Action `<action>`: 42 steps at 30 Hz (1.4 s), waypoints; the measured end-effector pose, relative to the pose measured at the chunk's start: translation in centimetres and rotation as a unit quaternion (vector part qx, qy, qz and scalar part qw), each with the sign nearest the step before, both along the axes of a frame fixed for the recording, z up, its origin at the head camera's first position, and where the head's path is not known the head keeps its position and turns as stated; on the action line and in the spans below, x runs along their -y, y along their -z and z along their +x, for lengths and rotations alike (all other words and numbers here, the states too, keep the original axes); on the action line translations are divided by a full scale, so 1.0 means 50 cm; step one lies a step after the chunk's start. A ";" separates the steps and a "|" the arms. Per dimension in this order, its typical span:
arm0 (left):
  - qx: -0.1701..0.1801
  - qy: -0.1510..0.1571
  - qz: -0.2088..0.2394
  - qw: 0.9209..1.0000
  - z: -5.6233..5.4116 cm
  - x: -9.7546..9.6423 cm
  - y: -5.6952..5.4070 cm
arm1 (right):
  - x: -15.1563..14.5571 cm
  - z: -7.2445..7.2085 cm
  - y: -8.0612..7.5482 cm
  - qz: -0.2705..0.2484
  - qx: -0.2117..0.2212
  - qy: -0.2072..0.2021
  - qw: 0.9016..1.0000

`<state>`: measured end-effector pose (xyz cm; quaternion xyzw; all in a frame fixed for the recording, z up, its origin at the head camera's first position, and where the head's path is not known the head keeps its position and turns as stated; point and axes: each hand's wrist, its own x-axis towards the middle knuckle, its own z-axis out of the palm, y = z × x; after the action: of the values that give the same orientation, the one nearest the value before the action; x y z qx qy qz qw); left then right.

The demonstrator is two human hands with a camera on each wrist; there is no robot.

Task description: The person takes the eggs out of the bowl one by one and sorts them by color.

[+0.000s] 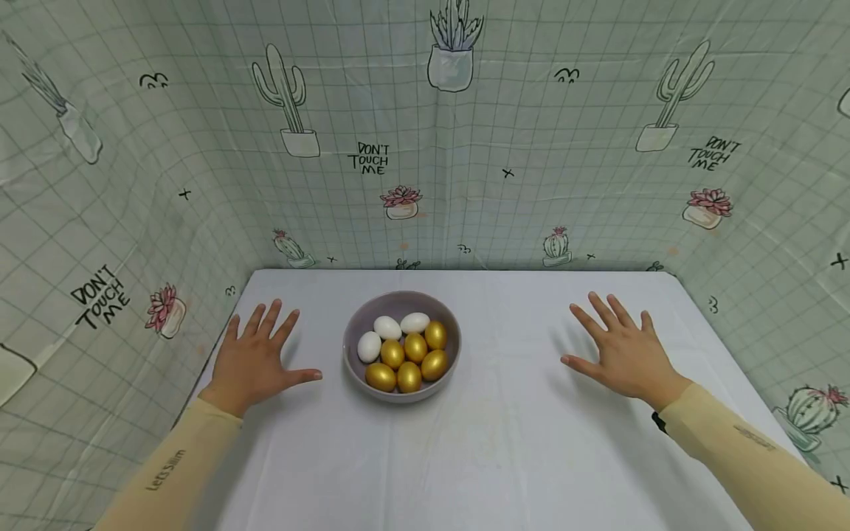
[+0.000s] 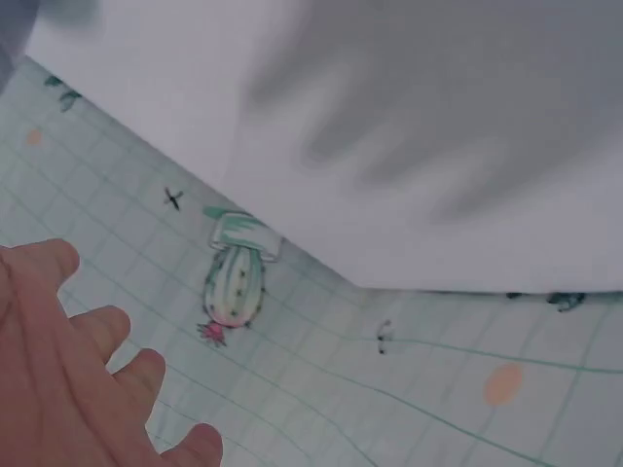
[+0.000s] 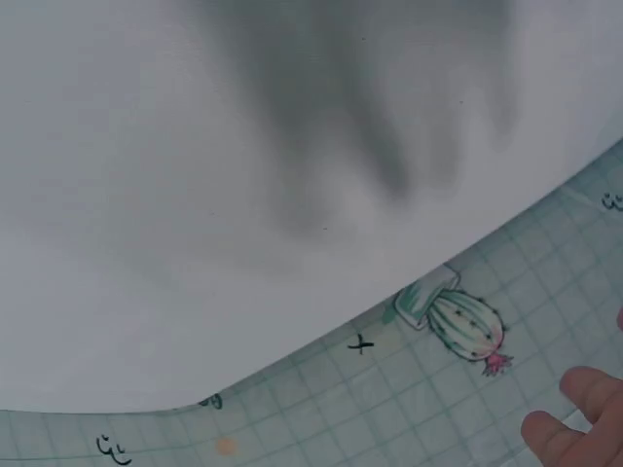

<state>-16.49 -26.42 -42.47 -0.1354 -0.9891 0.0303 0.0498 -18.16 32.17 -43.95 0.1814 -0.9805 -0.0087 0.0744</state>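
Observation:
A round grey-purple bowl (image 1: 352, 369) stands on the white table, left of its middle. Inside lie three white eggs (image 1: 369, 346) and several gold eggs (image 1: 409, 377). To the left of the bowl my left hand (image 1: 252, 365) is held over the table, palm down, fingers spread and straight, holding nothing. Farther off on the right side, my right hand (image 1: 627, 354) hovers with its fingers spread too and touches nothing. Each wrist view catches only part of its hand, with finger shadows on the white surface.
The white tabletop (image 1: 505, 442) ends at a far edge against a hanging cloth (image 1: 498, 214) printed with a grid and cactus drawings. The same cloth closes off the left and right sides.

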 end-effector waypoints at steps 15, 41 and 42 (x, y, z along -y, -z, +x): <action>0.032 0.043 0.057 0.997 0.007 -0.094 0.004 | 0.105 -0.034 -0.013 0.016 -0.031 -0.069 0.997; 0.118 0.032 0.105 0.987 -0.005 -0.150 0.026 | 0.331 -0.072 -0.043 -0.037 0.025 -0.164 0.985; 0.119 0.033 0.106 0.987 -0.005 -0.150 0.026 | 0.340 -0.073 -0.044 -0.035 0.026 -0.168 0.985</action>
<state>-16.75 -18.90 -43.76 -0.1644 -0.9806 -0.0925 -0.0535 -21.82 15.20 -41.77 0.3408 -0.9375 0.0429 0.0557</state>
